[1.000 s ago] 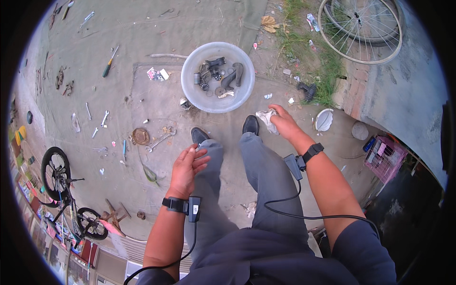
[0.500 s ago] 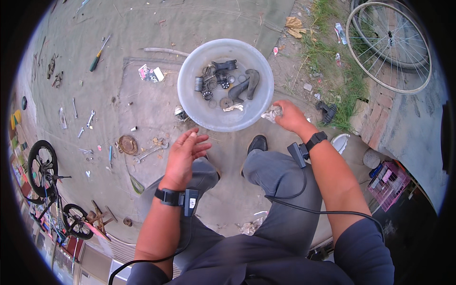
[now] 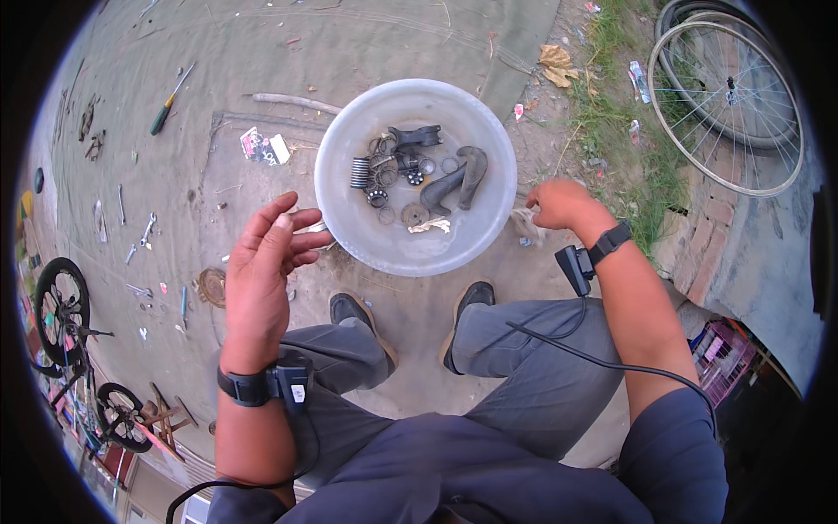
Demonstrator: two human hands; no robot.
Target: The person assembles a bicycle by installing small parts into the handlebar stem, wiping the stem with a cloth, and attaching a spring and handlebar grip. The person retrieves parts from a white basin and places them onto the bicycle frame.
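A pale translucent plastic basin stands on the ground ahead of my feet. Inside lie a black bicycle stem, a coil spring, several rings and bearings, a toothed disc, dark curved pieces and a crumpled whitish scrap. My left hand is raised by the basin's left rim, fingers apart and nothing in it. Right of the rim is my right hand, its fingers loosely bent. A blurred, greyish crumpled wad shows just below those fingertips, seemingly out of the grip.
Wrenches and a screwdriver lie on the left. A stick lies behind the basin. Bicycle wheels rest at the far right beside grass and bricks. A small bicycle is at the left edge.
My left hand has moved left and up. My right hand has shifted right, away from the rim, and the crumpled wad it held now appears below its fingers.
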